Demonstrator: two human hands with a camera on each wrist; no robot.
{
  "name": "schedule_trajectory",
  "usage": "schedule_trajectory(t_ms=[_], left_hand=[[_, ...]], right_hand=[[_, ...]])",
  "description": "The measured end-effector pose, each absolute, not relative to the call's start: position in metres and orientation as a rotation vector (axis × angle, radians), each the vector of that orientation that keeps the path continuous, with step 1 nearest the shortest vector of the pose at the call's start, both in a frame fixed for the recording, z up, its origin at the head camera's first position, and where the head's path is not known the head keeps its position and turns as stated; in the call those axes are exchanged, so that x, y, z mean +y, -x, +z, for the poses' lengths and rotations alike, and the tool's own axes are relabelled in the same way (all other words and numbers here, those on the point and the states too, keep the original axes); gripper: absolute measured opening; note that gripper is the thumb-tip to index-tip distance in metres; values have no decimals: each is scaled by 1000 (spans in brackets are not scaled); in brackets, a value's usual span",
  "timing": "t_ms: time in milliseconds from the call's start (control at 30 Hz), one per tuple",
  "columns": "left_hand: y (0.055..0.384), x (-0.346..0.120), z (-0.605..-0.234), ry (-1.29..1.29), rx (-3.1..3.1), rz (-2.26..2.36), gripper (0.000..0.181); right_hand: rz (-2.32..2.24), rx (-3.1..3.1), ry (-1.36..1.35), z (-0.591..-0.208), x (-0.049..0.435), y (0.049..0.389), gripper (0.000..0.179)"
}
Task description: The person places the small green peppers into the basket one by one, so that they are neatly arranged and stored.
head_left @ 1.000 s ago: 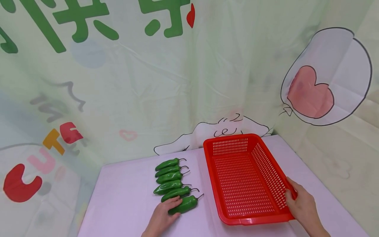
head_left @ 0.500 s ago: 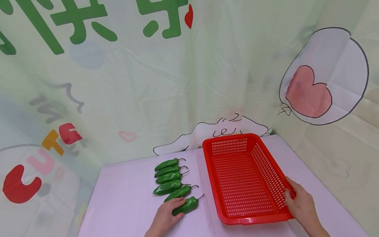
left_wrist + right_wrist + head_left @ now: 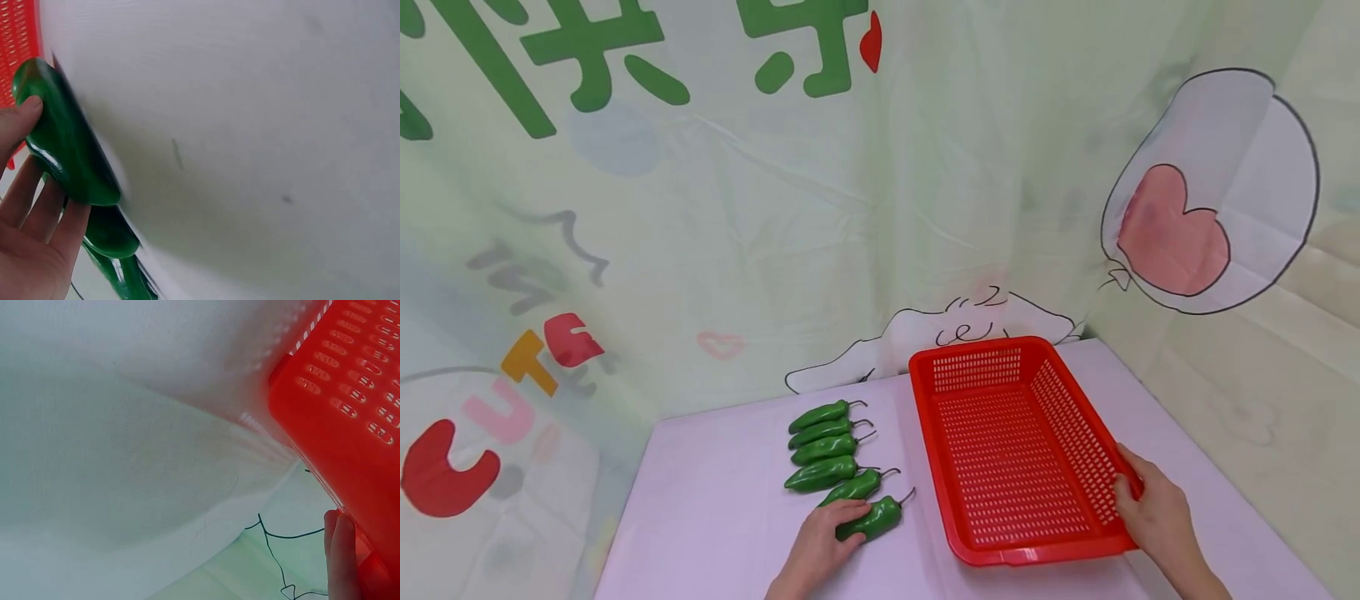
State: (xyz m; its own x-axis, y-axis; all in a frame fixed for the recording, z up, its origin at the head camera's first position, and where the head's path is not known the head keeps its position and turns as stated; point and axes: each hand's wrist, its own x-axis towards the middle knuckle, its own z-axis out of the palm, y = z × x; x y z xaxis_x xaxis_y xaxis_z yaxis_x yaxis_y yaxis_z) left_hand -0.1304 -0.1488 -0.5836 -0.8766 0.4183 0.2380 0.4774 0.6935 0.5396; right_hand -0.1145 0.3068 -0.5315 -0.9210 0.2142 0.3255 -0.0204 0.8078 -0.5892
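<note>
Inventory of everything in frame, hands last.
table: 1, pale lilac, foreground
basket: 1, red, table's right side
peppers: 6, green, in a row left of the basket
backdrop: 1, pale green, behind table
printed characters: several, green, top left, some cropped
CUTE letters: 4, red, pink, orange, far left
balloon print: 1, greyish, upper right
line-drawn figure: 1, white, behind basket
other prints: several, red, pink, grey, across backdrop
left hand: 1, holding nearest pepper
right hand: 1, gripping basket's right rim

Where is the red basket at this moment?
In the head view, the red basket sits on the table's right side, right of the green peppers, its right rim gripped near the front corner by the right hand.
</note>
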Motion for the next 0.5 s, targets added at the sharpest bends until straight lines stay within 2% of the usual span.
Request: schedule_trajectory(t_ms=[167, 500], left_hand=[[132, -151, -579, 743, -2689, -1004, 40], [151, -156, -541, 702, -2665, -1103, 39]], right_hand=[[861, -2616, 147, -532, 307, 115, 44], [870, -2622, 132, -533, 310, 115, 44]])
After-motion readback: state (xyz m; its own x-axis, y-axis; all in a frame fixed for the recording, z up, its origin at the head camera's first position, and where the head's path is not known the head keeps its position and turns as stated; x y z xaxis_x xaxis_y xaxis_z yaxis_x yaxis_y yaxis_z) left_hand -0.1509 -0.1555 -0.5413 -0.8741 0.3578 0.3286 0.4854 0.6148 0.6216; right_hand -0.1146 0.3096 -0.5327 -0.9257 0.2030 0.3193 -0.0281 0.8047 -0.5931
